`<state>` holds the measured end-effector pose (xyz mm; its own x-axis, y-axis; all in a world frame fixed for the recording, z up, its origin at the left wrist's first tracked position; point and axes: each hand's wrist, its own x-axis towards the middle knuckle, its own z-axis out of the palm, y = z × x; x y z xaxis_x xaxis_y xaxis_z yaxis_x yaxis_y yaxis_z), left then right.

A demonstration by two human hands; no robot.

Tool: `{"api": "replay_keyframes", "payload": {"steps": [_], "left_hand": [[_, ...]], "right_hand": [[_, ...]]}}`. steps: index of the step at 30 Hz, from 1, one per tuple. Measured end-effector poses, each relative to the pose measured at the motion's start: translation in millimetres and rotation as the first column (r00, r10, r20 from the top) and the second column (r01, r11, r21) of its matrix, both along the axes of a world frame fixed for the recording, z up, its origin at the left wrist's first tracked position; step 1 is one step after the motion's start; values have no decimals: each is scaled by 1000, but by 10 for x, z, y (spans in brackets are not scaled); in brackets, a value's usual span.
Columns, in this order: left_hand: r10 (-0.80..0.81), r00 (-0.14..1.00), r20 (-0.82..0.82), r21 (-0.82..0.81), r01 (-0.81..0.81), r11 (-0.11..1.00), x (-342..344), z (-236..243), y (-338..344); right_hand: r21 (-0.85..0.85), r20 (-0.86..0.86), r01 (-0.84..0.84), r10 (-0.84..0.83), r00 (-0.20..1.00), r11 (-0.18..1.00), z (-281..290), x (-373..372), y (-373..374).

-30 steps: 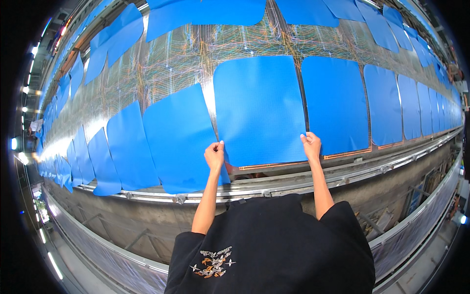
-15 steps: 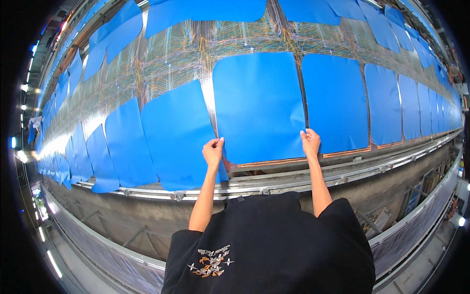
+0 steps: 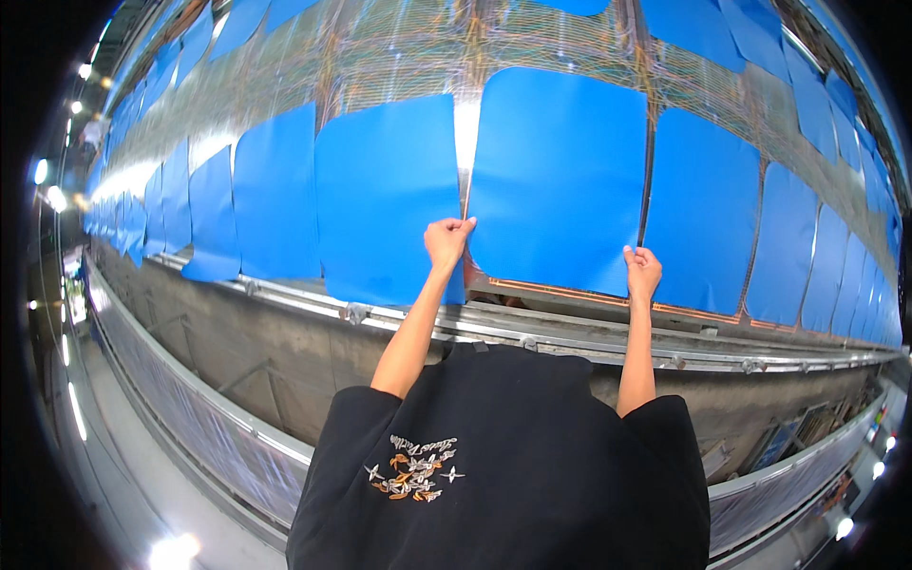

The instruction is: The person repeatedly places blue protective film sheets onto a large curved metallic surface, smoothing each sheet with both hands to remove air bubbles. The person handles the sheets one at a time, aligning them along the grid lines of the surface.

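Note:
A blue rounded-corner sheet (image 3: 558, 171) lies before me on a long, glossy, line-patterned surface (image 3: 551, 52), between similar sheets in a row. My left hand (image 3: 451, 237) has its fingers closed on this sheet's left edge, low down, beside the bright gap to the left neighbouring sheet (image 3: 385, 195). My right hand (image 3: 641, 266) pinches the same sheet near its lower right corner, close to the dark gap before the right neighbouring sheet (image 3: 708, 214).
A metal rail (image 3: 290, 299) runs below the row, with a dim concrete recess (image 3: 256, 361) beneath it. A lower railing (image 3: 190, 399) curves across both sides. More blue sheets (image 3: 689, 24) hang over the far part of the surface. Lights (image 3: 55, 198) line the left.
The view has shifted, so the middle sheet sits higher and further right. Both hands still grip it, and my left hand now appears higher than my right.

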<state>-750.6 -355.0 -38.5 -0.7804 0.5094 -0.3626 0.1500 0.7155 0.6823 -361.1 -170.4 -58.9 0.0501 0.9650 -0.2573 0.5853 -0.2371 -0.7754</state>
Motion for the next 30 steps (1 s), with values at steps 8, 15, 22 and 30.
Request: {"api": "replay_keyframes", "payload": {"steps": [8, 15, 22, 30], "left_hand": [[13, 1000, 22, -43, -12, 999, -69, -33, 0], [-2, 999, 43, -61, 5, 998, -102, -54, 23], [-8, 998, 62, -84, 13, 996, -144, -87, 5], [-112, 994, 7, -33, 112, 993, -121, 174, 72]], "right_hand": [[-35, 4, 1, -1, 1000, 999, 42, -34, -22], [-38, -6, 14, -14, 1000, 999, -20, -13, -9], [-33, 19, 2, -2, 1000, 999, -71, 1, -15], [-7, 159, -105, 105, 982, 994, 164, -84, 27]]}}
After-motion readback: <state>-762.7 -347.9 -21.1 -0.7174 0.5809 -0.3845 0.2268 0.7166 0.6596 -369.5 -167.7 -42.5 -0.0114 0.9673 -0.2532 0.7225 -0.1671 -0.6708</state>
